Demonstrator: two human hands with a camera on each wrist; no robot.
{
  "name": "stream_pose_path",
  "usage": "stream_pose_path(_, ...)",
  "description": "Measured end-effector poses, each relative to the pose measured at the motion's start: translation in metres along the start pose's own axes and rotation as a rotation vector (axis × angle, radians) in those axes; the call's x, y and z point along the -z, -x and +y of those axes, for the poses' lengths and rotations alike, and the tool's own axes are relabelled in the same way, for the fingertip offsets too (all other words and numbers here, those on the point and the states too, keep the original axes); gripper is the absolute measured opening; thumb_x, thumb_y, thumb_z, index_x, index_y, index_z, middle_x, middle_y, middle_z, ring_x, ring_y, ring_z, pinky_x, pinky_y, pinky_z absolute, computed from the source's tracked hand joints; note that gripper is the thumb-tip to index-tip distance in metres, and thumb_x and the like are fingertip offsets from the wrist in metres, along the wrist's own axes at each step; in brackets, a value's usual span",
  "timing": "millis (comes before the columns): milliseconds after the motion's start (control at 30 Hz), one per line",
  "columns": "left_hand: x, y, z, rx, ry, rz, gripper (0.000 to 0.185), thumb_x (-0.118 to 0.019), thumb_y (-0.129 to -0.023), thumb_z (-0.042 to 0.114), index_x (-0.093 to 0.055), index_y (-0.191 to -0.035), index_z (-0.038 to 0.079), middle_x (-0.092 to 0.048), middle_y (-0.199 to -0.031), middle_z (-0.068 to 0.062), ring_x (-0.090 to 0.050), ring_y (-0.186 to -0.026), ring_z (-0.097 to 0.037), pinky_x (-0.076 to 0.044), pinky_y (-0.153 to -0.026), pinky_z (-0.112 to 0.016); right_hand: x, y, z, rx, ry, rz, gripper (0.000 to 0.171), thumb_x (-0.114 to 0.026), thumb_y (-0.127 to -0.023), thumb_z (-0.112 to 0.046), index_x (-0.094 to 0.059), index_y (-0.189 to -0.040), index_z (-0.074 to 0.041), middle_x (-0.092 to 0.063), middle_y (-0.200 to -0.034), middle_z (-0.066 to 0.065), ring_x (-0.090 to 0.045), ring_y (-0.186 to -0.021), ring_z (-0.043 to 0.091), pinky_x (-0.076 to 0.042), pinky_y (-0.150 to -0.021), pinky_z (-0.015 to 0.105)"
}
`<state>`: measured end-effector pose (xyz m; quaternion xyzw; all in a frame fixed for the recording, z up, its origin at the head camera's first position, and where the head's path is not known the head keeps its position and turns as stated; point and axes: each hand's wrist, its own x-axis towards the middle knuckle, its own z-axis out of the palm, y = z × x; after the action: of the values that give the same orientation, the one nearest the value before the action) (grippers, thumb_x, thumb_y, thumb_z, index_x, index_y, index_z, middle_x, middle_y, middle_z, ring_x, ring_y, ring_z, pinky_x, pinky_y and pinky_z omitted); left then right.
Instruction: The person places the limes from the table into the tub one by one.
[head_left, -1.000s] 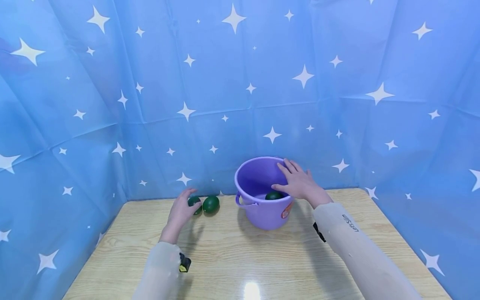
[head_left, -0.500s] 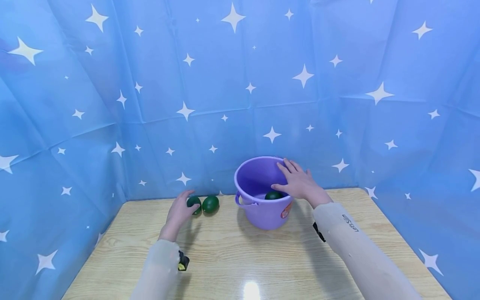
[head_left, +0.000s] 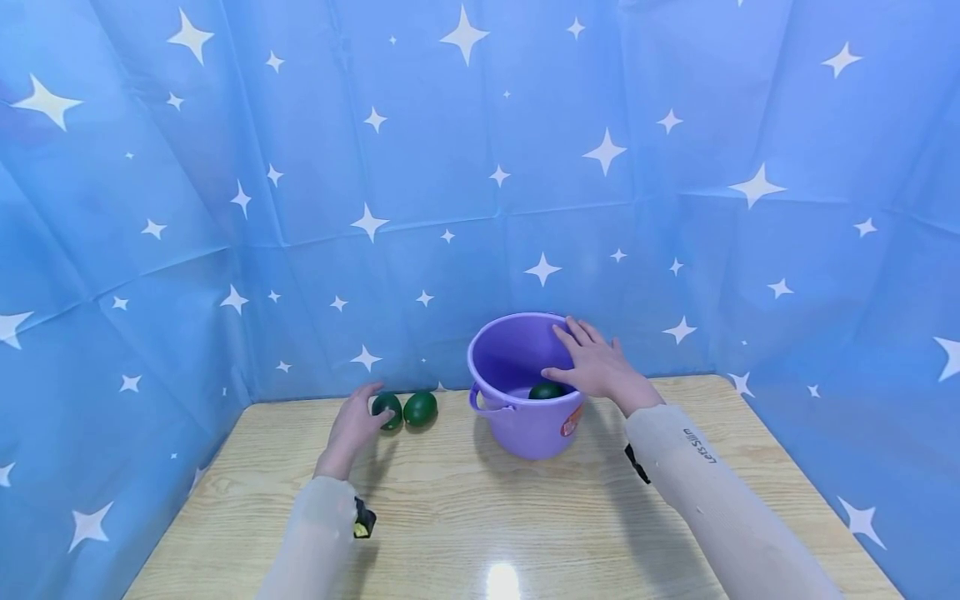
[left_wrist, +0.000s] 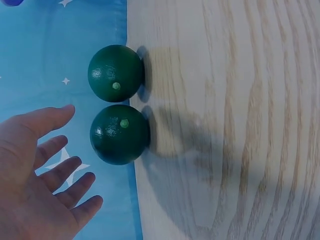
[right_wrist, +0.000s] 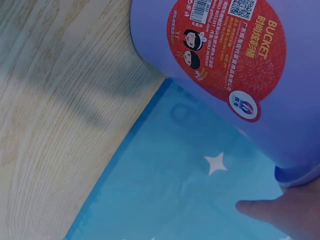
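Meanwhile left hand point(head_left: 354, 425), fingers spread, nears round dark-green fruit point(head_left: 387, 410); right hand point(head_left: 596, 367) rests flat, holding nothing, on purple plastic bucket point(head_left: 517, 421) rim.

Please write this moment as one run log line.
left hand: open beside two dark green round fruits | right hand: on purple plastic bucket rim

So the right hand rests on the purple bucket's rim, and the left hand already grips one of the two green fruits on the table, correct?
Not quite. The left hand is open beside the nearer green fruit, fingers spread and not touching it, as the left wrist view shows. The right hand does rest on the purple bucket's rim, and both fruits sit on the table.
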<state>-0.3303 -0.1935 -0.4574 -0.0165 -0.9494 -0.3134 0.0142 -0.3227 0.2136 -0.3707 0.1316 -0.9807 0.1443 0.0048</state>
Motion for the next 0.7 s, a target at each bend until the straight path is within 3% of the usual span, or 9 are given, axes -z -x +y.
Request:
stream_pose_path(333, -0.005, -0.003, -0.008, 0.0, -0.022, -0.03, 0.066, -0.069, -0.093, 0.023, -0.041, -0.15, 0.003, -0.036, -0.156, -0.026, -0.036, -0.142, -0.048, -0.034, -0.115, -0.064, 0.0, -0.001, 0.0, -0.002, 0.004, -0.01, 0.088, -0.052, -0.095, -0.061, -0.018, -0.161, -0.014, -0.007, -0.168, 0.018, -0.006, -0.154, 0.043, -0.008, -0.114, 0.079)
stream_pose_path(700, -0.01, -0.008, -0.014, -0.017, -0.044, -0.045, 0.069, -0.07, -0.092, 0.024, -0.039, -0.15, 0.002, -0.036, -0.155, -0.028, -0.036, -0.141, -0.049, -0.035, -0.113, -0.064, -0.001, 0.001, 0.0, -0.003, 0.001, 0.01, 0.085, -0.055, -0.096, -0.056, -0.02, -0.16, -0.012, -0.009, -0.168, 0.018, -0.007, -0.154, 0.044, -0.009, -0.114, 0.079)
